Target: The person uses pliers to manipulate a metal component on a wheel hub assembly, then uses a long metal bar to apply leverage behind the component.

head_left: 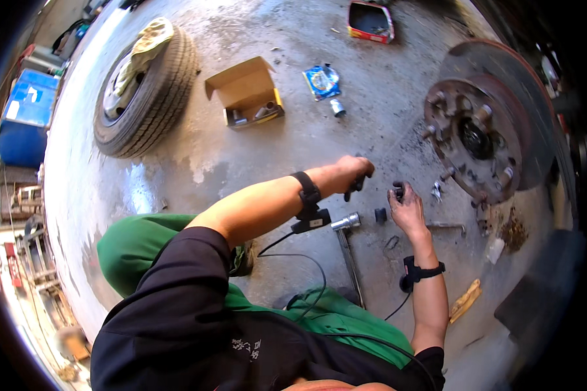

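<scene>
My left hand is curled above the concrete floor, its fingers bent and blackened. My right hand, also with dark fingertips, is closed a short way to its right. What either hand holds, if anything, cannot be made out. Just below them a small black cylindrical piece lies on the floor, beside a long-handled wrench with a shiny socket. The rusty wheel hub with its studs stands to the right, apart from both hands. A bent metal rod lies by my right wrist.
An opened cardboard box holds metal cylinders. Near it lie a blue packet and a silver cylinder. A tyre with a cloth on it is at the far left, a red-edged box farther back. Yellow gloves lie at right.
</scene>
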The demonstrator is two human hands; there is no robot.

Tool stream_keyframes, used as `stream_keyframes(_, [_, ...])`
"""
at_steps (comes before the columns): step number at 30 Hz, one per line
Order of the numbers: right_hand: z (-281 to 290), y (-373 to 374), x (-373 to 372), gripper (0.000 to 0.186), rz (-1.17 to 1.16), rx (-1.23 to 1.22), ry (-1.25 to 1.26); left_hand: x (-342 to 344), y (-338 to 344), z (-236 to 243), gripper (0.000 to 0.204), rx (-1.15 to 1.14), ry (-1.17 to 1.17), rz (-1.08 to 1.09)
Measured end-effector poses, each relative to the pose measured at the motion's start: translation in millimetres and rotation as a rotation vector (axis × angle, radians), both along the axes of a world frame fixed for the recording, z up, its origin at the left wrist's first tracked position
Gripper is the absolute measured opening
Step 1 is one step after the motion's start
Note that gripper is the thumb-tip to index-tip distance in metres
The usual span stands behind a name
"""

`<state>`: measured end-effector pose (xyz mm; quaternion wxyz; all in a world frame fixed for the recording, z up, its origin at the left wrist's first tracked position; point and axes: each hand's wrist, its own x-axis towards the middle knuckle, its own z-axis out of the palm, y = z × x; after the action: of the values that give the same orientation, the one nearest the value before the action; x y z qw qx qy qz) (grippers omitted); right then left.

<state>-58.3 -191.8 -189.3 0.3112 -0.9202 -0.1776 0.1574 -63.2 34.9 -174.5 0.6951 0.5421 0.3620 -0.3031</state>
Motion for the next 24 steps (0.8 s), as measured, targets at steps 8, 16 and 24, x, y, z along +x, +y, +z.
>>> stream_keyframes(8, [1, -60, 3, 0.038, -0.151, -0.238, 0.044, 4, 24, -14, 0.017, 0.035, 0.186, -0.072])
stream_keyframes(16, [-13, -96, -12, 0.029, -0.249, -0.294, -0.020, 4, 52, 0, 0.017, 0.092, 0.238, -0.421])
stream_keyframes(24, [29, -79, -18, 0.028, -0.279, -0.007, 0.017, -11, 34, 123, 0.036, 0.217, -0.134, -0.780])
